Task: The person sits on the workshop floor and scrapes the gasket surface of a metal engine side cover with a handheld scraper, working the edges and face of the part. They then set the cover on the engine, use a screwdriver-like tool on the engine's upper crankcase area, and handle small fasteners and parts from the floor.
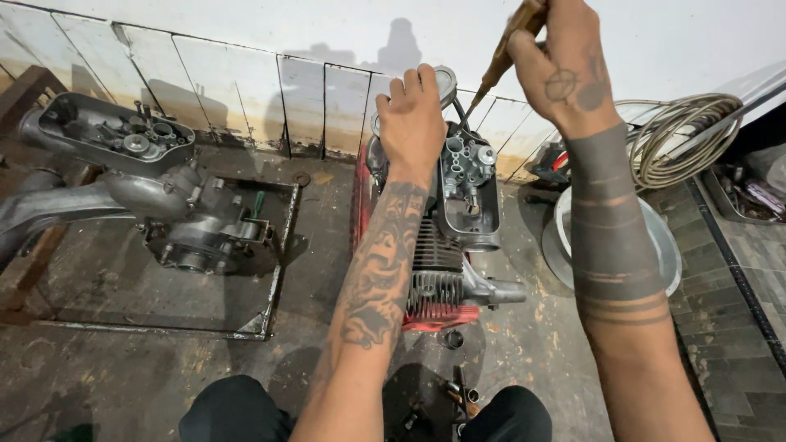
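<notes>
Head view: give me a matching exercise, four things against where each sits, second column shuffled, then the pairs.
Things:
1. left hand
2. right hand
3. second grey metal engine with its cover open
4. coil of beige hose

Places:
A. right side, by the wall
B. left, on a metal-framed floor section
C. resting on top of the finned grey engine on the red stand
D. raised, gripping a wooden-handled tool

Pairs: 1-C, 2-D, 3-B, 4-A

A second engine case [164, 196], coiled hose [679, 135] and metal basin [663, 245] lie nearby.
</notes>
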